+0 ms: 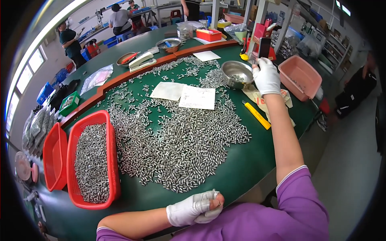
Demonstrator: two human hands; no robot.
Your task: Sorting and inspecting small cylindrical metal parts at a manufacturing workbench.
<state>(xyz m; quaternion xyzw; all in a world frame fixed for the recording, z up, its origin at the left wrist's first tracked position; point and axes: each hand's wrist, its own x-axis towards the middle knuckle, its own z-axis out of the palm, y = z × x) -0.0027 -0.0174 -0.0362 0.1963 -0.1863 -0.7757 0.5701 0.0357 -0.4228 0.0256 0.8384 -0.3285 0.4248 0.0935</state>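
Note:
My left hand (197, 207), in a white glove with bare fingertips, is curled closed by the near table edge. Whatever it may hold is too small to make out. My right hand (266, 76), gloved alike, reaches far right, its fingers bent beside a black upright block (264, 48) and a small clear piece. What those fingers grip is unclear. Just left of it stands a steel bowl (233, 83) with a few metal parts inside. Many small silver bullet-shaped metal parts (189, 148) spread over the green table, with two paper slips (197, 97) on top.
A red basket (111, 160) full of the parts stands left, beside another red basket (50, 160). At right are a pink bin (285, 64), a yellow cutter (257, 115) and a cloth (287, 100). A brown wooden strip (161, 60) borders the far side, past which lies a stapler (142, 61).

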